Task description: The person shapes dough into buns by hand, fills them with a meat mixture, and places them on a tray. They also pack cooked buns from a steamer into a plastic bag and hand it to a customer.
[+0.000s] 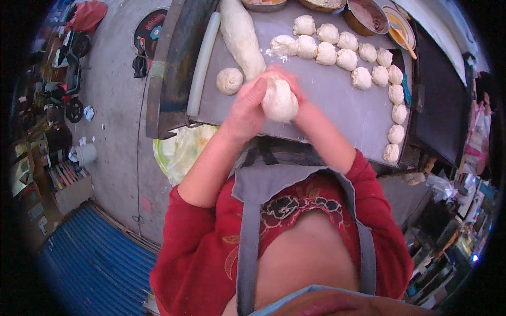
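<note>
Both of my hands press around one lump of dough (280, 100) above the near edge of the metal work surface. My left hand (246, 103) is on the picture's left side of the lump, its thumb across it; my right hand (291, 85) wraps the far and right side, slightly blurred. Just beyond them a long roll of dough (242, 37) lies on the surface, its narrow end close to my fingers. A round dough ball (229, 81) sits left of that end. Rows of small dough pieces (346, 59) run to the right and down the right edge.
A pale rolling pin or rod (204, 63) lies along the left edge, beside a raised metal bar (158, 87). At the back stand a bowl of brownish filling (366, 17) and a plate with a spoon (399, 27). A plastic bag (184, 150) is below the left corner.
</note>
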### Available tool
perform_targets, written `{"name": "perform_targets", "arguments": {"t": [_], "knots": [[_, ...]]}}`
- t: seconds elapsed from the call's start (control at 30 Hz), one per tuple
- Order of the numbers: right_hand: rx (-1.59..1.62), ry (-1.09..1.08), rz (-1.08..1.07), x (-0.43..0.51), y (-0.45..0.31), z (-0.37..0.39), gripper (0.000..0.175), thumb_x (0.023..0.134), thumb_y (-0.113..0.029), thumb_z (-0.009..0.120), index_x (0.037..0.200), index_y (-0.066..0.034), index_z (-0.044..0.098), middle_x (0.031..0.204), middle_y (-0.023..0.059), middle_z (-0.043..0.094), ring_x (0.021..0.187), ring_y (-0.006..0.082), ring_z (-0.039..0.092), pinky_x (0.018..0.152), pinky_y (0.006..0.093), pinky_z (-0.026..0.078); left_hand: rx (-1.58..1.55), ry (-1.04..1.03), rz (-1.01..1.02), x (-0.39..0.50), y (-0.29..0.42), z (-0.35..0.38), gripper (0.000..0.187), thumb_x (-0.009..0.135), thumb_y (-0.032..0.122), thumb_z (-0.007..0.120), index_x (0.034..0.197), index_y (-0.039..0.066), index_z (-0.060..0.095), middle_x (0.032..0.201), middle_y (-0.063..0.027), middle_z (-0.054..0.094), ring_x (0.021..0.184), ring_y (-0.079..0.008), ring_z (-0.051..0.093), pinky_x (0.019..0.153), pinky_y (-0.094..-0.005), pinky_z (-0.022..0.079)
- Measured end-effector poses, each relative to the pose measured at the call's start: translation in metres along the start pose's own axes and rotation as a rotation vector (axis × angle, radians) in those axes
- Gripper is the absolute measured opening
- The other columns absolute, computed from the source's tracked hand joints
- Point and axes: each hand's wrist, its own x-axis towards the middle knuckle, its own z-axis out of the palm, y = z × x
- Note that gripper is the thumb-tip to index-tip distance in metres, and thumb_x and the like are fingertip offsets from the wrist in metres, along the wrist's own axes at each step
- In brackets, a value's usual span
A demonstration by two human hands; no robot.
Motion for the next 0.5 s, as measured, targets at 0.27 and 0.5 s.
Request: {"name": "perform_targets", "arguments": {"t": [0.27,0.5], "knots": [[1.322,-0.167,0.279,-0.009,-0.020,-0.053,0.055,0.095,-0.043,0.038,0.136,-0.0061,0.034,0.137,0.0077,0.040,0.125,0.0216,0.040,0.104,0.0393,0.033,0.432,-0.025,-0.021,0.067,0.009,-0.006,0.024,0.092,0.022,0.044,0.090,0.000,0.053,0.098,-0.0153,0.062,0.099,-0.0228,0.056,0.088,-0.0347,0.042],[0.958,0.116,0.147,0.063,-0.013,-0.112,0.052,0.083,-0.009,0.060,0.131,-0.0064,0.041,0.127,0.0087,0.048,0.114,0.0208,0.050,0.098,0.0364,0.040,0.772,0.036,0.137,0.130,-0.016,-0.023,0.071,0.095,0.051,0.025,0.145,0.005,0.003,0.147,-0.0181,0.023,0.138,-0.0263,0.017,0.110,-0.0383,0.011]]}}
